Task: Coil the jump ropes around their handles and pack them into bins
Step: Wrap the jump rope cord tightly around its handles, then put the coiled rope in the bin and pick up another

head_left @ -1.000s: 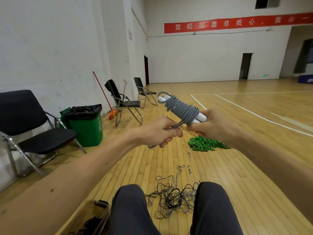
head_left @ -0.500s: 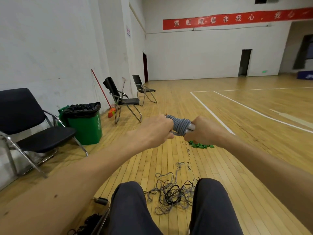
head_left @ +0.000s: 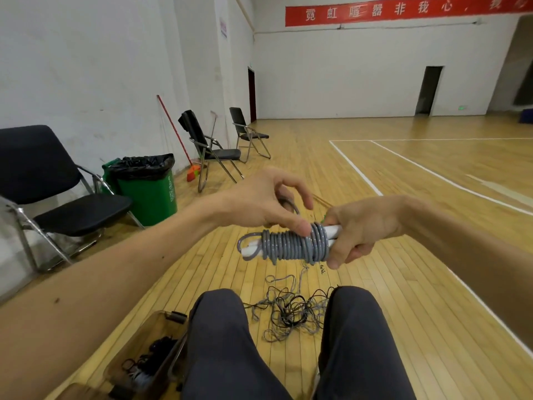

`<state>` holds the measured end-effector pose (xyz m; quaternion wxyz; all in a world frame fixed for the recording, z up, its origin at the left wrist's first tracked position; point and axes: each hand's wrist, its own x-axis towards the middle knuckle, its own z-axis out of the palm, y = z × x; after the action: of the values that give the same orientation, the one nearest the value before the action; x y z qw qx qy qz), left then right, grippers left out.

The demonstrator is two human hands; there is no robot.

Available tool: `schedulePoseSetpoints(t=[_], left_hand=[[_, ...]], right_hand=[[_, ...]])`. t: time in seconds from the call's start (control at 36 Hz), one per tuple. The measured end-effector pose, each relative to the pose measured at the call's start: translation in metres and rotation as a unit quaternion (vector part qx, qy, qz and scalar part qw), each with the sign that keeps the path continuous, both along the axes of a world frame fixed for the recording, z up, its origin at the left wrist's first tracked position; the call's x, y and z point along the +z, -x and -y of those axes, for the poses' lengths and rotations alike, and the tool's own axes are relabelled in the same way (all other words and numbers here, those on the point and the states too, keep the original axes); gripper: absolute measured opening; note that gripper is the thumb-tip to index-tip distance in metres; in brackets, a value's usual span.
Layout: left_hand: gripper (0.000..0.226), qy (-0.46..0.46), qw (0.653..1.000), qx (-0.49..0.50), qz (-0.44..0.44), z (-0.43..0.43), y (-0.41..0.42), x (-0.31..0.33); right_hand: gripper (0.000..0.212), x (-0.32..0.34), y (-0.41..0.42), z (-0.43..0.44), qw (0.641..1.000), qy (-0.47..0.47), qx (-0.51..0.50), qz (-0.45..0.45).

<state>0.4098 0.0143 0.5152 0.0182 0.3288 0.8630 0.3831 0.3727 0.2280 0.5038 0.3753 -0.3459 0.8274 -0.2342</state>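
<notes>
A grey jump rope (head_left: 291, 245) is wound in a tight coil round its white handles and held level in front of me. My right hand (head_left: 360, 229) grips the handles at the coil's right end. My left hand (head_left: 265, 200) sits above the coil with its thumb pressed on the windings. A short loop of the rope's free end rises under its curved fingers. A tangle of loose ropes (head_left: 288, 313) lies on the floor between my knees. A clear plastic bin (head_left: 129, 356) with dark ropes inside stands by my left leg.
A green trash bin (head_left: 150, 194) with a black liner stands at the left wall beside a black folding chair (head_left: 57, 197). Two more chairs (head_left: 213, 148) and a red-handled broom (head_left: 176, 134) stand further along. Open wooden gym floor spreads to the right.
The coil has come lower and closer and now lies level. My left hand has let go of its fist round the rope, its fingers have spread and its thumb now presses the windings.
</notes>
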Motion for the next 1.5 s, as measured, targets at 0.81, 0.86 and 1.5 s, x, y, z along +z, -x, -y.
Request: schedulePoseSetpoints(t=[0.81, 0.86, 1.5], left_hand=[[0.076, -0.480, 0.757, 0.407, 0.175, 0.217, 0.075, -0.208], [0.072, -0.427, 0.754, 0.461, 0.191, 0.234, 0.084, -0.229], [0.028, -0.175, 0.493, 0.558, 0.645, 0.260, 0.177, -0.582]], right_hand=[[0.023, -0.171, 0.125, 0.300, 0.925, 0.242, -0.125, 0.266], [0.027, -0.192, 0.135, 0.317, 0.930, 0.219, -0.117, 0.270], [0.039, -0.538, 0.221, 0.344, 0.984, -0.112, -0.065, 0.122]])
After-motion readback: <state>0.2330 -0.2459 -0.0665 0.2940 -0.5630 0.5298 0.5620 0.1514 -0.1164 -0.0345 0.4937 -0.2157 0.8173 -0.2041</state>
